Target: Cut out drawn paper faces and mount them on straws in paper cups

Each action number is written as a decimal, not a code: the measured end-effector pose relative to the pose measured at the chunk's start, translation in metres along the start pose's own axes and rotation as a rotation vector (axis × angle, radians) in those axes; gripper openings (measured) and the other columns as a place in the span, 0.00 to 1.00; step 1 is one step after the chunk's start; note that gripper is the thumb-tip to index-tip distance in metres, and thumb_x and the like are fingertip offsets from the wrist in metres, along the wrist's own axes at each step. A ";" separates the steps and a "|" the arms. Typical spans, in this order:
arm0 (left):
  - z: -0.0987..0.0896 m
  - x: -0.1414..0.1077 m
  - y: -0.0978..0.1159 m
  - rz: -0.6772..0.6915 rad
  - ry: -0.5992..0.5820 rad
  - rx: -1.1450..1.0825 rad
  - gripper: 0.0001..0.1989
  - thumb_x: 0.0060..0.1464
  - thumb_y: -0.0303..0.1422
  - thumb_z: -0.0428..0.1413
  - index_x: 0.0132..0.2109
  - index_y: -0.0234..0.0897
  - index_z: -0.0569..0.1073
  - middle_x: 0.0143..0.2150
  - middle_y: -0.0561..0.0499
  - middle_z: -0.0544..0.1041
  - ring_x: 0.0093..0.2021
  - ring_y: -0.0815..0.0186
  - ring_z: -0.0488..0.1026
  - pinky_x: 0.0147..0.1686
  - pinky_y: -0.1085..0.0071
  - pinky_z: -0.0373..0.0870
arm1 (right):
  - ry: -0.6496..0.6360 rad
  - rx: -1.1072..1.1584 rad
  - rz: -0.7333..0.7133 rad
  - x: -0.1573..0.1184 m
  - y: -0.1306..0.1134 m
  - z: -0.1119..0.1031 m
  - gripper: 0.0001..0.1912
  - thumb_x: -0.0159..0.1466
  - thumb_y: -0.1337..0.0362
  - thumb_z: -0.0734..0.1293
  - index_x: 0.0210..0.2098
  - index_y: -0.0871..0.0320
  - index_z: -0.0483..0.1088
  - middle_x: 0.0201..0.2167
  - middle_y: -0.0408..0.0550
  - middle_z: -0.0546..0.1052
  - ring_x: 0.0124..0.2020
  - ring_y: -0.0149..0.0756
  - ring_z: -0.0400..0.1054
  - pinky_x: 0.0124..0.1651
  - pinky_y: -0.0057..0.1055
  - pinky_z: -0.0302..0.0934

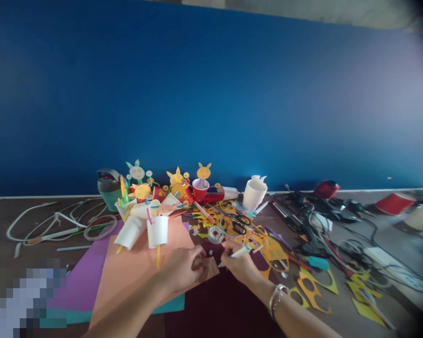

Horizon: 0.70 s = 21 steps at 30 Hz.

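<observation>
My right hand is closed around a white marker with a teal end, its writing end low over the dark maroon sheet. A silver bracelet circles that wrist. Beside it, my left hand has curled fingers on a small peach paper piece with drawn lines, partly hidden by the fingers. Just beyond the hands lies a white roll of tape. Large peach paper spreads under my left forearm, and white paper cups with straws stand or lie on it.
Yellow paper scraps, black-handled scissors and several pens cover the middle. Cup figures with animal faces line the blue wall. At right are tangled cables and a power strip; at left, coiled white cord.
</observation>
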<state>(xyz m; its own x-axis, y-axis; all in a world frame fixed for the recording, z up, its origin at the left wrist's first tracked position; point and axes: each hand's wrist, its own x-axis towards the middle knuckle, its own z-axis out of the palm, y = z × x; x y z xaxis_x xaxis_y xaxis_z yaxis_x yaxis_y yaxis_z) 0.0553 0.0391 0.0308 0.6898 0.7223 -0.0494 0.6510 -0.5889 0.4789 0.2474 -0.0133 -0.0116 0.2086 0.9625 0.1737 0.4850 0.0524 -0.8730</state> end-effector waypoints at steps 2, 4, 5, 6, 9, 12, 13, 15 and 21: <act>0.000 0.000 0.000 -0.006 -0.002 0.001 0.11 0.51 0.35 0.53 0.43 0.45 0.72 0.30 0.53 0.78 0.30 0.62 0.74 0.27 0.73 0.57 | -0.009 0.003 0.010 0.000 0.000 -0.001 0.07 0.48 0.70 0.57 0.17 0.55 0.52 0.16 0.36 0.56 0.19 0.27 0.51 0.22 0.25 0.44; 0.000 0.000 0.000 -0.009 -0.005 0.005 0.12 0.51 0.35 0.53 0.44 0.45 0.72 0.29 0.53 0.78 0.30 0.62 0.74 0.26 0.73 0.57 | -0.019 0.000 0.023 0.000 -0.001 -0.001 0.07 0.47 0.70 0.57 0.17 0.55 0.52 0.15 0.36 0.56 0.19 0.27 0.51 0.22 0.25 0.44; 0.000 0.000 -0.001 -0.007 -0.004 0.011 0.12 0.50 0.34 0.53 0.44 0.45 0.72 0.29 0.53 0.78 0.30 0.62 0.74 0.27 0.73 0.58 | -0.021 -0.003 0.028 0.000 -0.001 -0.001 0.07 0.47 0.70 0.57 0.17 0.55 0.52 0.15 0.36 0.56 0.19 0.27 0.51 0.22 0.25 0.44; 0.001 0.000 -0.001 -0.006 -0.002 0.015 0.12 0.50 0.34 0.53 0.44 0.45 0.71 0.29 0.53 0.78 0.31 0.62 0.74 0.27 0.73 0.58 | -0.022 -0.004 0.035 0.000 -0.001 -0.001 0.07 0.47 0.70 0.57 0.17 0.55 0.52 0.15 0.36 0.56 0.19 0.26 0.51 0.21 0.25 0.44; 0.002 0.001 -0.002 -0.001 0.003 0.021 0.12 0.49 0.33 0.53 0.43 0.46 0.71 0.30 0.53 0.78 0.31 0.61 0.75 0.27 0.73 0.58 | -0.034 0.003 0.048 0.000 -0.001 -0.001 0.08 0.47 0.70 0.58 0.17 0.55 0.52 0.15 0.36 0.56 0.19 0.26 0.51 0.21 0.25 0.43; 0.002 0.001 -0.002 0.003 0.005 0.012 0.11 0.49 0.33 0.53 0.42 0.46 0.71 0.29 0.54 0.78 0.30 0.62 0.74 0.26 0.74 0.58 | -0.046 0.003 0.056 -0.001 -0.003 -0.002 0.08 0.46 0.71 0.58 0.16 0.55 0.51 0.14 0.36 0.56 0.19 0.26 0.51 0.21 0.24 0.44; 0.001 0.001 -0.002 0.006 0.004 0.010 0.12 0.49 0.33 0.53 0.42 0.46 0.71 0.29 0.54 0.78 0.30 0.62 0.74 0.26 0.74 0.58 | -0.050 -0.001 0.056 -0.001 -0.005 -0.002 0.08 0.46 0.71 0.58 0.16 0.55 0.51 0.14 0.36 0.56 0.19 0.26 0.51 0.21 0.24 0.44; 0.000 0.000 -0.001 0.008 0.002 0.002 0.12 0.48 0.33 0.53 0.43 0.46 0.71 0.29 0.55 0.78 0.31 0.62 0.74 0.27 0.74 0.58 | -0.056 -0.008 0.056 -0.002 -0.007 -0.004 0.08 0.46 0.71 0.58 0.16 0.55 0.51 0.14 0.36 0.57 0.19 0.26 0.52 0.22 0.24 0.44; -0.003 -0.001 0.003 -0.021 -0.009 0.010 0.13 0.49 0.32 0.52 0.43 0.45 0.72 0.29 0.54 0.78 0.31 0.63 0.74 0.26 0.74 0.57 | -0.083 0.010 0.060 -0.002 -0.013 -0.006 0.08 0.46 0.71 0.58 0.15 0.55 0.52 0.13 0.36 0.60 0.18 0.27 0.54 0.21 0.24 0.46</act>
<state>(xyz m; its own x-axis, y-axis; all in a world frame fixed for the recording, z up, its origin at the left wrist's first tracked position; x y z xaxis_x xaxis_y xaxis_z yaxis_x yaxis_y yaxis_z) 0.0555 0.0379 0.0348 0.6788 0.7312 -0.0677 0.6685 -0.5771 0.4692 0.2456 -0.0179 0.0024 0.1652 0.9828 0.0830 0.4655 -0.0035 -0.8851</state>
